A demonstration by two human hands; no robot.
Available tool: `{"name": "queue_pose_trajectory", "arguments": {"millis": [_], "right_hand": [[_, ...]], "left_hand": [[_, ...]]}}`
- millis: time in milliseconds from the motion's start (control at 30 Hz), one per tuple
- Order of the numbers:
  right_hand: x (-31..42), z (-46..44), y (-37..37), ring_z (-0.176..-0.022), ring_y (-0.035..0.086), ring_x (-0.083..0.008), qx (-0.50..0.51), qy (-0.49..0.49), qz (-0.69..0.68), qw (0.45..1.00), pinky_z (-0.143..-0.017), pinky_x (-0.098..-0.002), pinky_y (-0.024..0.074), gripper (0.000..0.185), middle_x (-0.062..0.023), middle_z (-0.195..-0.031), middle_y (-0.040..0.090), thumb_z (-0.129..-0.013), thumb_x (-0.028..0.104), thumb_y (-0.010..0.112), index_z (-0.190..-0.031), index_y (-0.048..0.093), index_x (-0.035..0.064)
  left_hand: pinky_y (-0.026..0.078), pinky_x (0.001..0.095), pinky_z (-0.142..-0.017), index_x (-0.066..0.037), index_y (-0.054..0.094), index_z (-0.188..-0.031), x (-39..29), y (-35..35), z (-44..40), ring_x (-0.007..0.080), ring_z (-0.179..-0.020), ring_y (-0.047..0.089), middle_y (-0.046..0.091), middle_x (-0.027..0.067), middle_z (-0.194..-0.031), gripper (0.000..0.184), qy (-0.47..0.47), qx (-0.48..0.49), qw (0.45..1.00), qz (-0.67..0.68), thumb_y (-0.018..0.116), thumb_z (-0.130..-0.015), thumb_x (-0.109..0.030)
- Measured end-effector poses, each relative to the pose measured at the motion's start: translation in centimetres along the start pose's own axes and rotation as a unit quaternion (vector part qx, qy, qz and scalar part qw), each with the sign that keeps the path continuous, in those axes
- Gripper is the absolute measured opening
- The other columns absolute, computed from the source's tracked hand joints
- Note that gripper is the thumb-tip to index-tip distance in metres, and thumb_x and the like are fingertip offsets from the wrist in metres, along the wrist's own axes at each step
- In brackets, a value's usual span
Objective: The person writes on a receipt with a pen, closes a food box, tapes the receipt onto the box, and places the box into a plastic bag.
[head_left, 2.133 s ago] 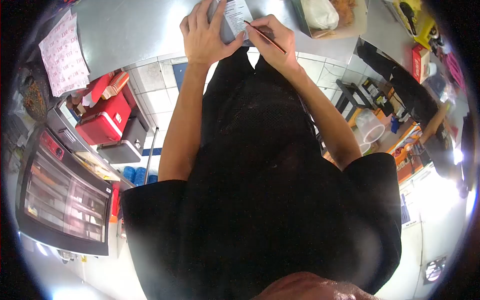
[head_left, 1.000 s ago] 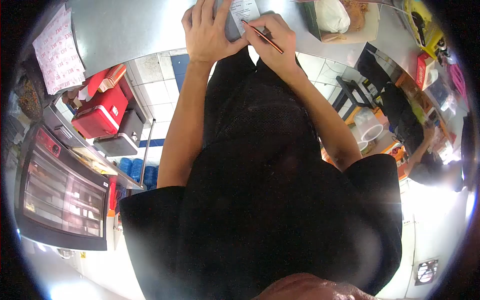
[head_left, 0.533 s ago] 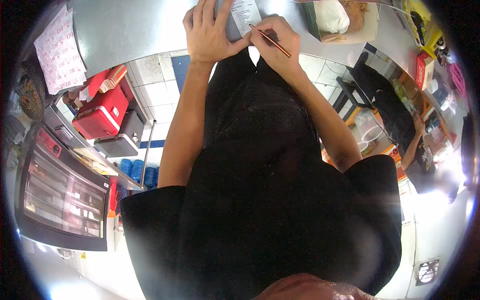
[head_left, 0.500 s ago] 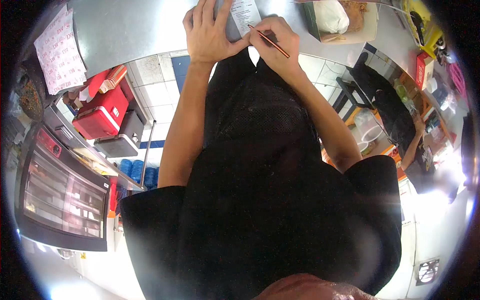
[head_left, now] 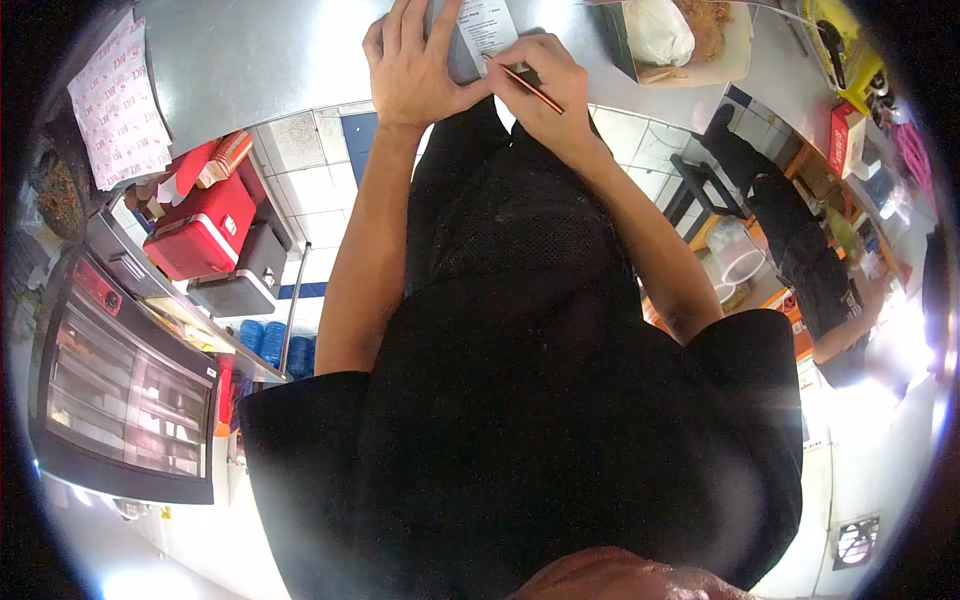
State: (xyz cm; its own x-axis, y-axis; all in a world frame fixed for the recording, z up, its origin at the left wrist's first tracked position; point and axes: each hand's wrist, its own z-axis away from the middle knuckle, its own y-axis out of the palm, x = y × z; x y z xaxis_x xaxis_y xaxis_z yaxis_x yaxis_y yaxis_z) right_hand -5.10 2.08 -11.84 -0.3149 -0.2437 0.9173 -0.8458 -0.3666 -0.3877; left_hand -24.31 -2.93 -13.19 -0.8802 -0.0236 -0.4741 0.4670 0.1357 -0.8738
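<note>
A printed paper slip [head_left: 486, 28] lies on the metal counter [head_left: 260, 60] near its front edge. My left hand [head_left: 415, 75] rests flat with fingers spread at the slip's left side, the fingertips cut off by the top of the view. Pinched in my right hand [head_left: 545, 88] is a thin dark pencil [head_left: 530, 87] with a reddish stripe, its tip at the lower part of the slip. To the right of that hand stands an open cardboard box [head_left: 700, 72] holding a white wrapped item [head_left: 657, 34] and brown fried food [head_left: 706, 30].
Patterned paper sheets [head_left: 120, 110] lie at the counter's left end. Below them are a red case [head_left: 205, 225] and a glass-fronted cabinet [head_left: 130, 390]. On the right, a co-worker in dark clothes [head_left: 800, 240] is beside shelving, near a red-and-white box [head_left: 846, 138].
My right hand and the pencil have shifted slightly left, the tip now lower on the slip. My left hand has barely moved. The co-worker's arm has moved.
</note>
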Motion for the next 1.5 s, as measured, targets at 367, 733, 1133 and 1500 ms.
{"name": "queue_pose_trajectory", "arguments": {"millis": [367,733,1133,1500], "right_hand": [[0.2,0.0,-0.3,-0.084,0.071,-0.0274,-0.003,-0.011,0.012,1.0,-0.07,-0.037,0.0578,0.015,-0.012,-0.088,0.071,-0.083,0.004,0.086,-0.092,0.073,0.0027],[0.2,0.4,-0.4,-0.08,0.072,-0.0222,-0.019,0.043,-0.042,0.998,-0.07,-0.0337,0.0575,0.015,-0.0114,-0.088,0.071,-0.084,0.003,0.085,-0.092,0.073,0.0022],[1.8,-0.1,-3.1,-0.07,0.068,-0.0127,0.07,0.142,-0.03,0.987,-0.065,-0.0301,0.0541,0.015,-0.0087,-0.076,0.068,-0.099,0.012,0.076,-0.094,0.069,-0.0003],[2.8,-2.0,-9.2,-0.086,0.075,-0.0447,0.175,0.139,0.32,0.921,-0.077,-0.0566,0.0585,0.034,-0.0245,-0.094,0.075,-0.094,0.019,0.075,-0.119,0.058,0.0031]], "left_hand": [[0.031,0.0611,-0.116,-0.009,0.046,-0.163,0.1,0.1,0.0,0.0436,-0.153,0.04,0.04,0.0237,-0.169,0.104,0.015,-0.015,1.0,-0.003,0.076,-0.082,-0.067],[0.032,0.0619,-0.116,-0.008,0.045,-0.163,-0.1,0.0,0.0,0.0437,-0.153,0.04,0.039,0.025,-0.169,0.108,0.005,-0.001,1.0,-0.01,0.08,-0.079,-0.067],[0.033,0.0545,-0.115,-0.02,0.059,-0.154,-1.1,-0.5,-0.1,0.0343,-0.147,0.046,0.052,0.0133,-0.158,0.091,0.009,-0.063,0.998,0.03,0.083,-0.077,-0.062],[0.037,0.0548,-0.111,-0.022,0.069,-0.143,-4.8,-0.7,-1.7,0.0362,-0.135,0.053,0.059,0.0121,-0.142,0.057,-0.028,-0.051,0.998,0.006,0.082,-0.089,-0.034]]}}
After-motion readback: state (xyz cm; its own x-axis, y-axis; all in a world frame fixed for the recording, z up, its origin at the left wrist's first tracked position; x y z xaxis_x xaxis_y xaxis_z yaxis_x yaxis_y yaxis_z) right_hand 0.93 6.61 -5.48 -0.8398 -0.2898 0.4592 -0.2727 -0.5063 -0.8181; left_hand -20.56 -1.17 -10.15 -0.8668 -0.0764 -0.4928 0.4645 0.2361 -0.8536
